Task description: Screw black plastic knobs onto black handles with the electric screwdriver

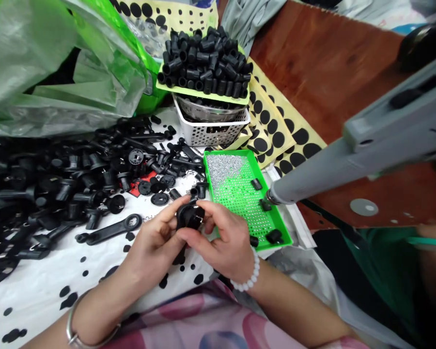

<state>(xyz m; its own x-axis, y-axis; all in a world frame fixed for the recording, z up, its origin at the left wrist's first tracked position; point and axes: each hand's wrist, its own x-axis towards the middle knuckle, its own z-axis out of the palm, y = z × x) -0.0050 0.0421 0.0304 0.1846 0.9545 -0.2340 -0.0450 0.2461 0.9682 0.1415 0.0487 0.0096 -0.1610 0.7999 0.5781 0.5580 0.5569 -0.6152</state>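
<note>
Both hands meet in front of me around one black plastic part (pixel 189 216), which has a round body and what looks like small metal prongs on its right side. My left hand (pixel 154 237) grips it from the left, thumb along the near side. From the right, my right hand (pixel 223 237) pinches the same part with thumb and fingers. Its lower end is mostly hidden behind my fingers. Just beyond the hands lies a green perforated tray (pixel 236 206) with small silvery pieces and a few black cylinders. A black lever-like arm (pixel 111 230) rests to the left.
A large heap of black plastic parts (pixel 58 189) covers the left of the table. Black tubes (pixel 207 60) fill a tray above a white basket (pixel 212 133). A grey machine arm (pixel 312 169) reaches in from the right. Sheets of black round stickers (pixel 271 123) lie behind.
</note>
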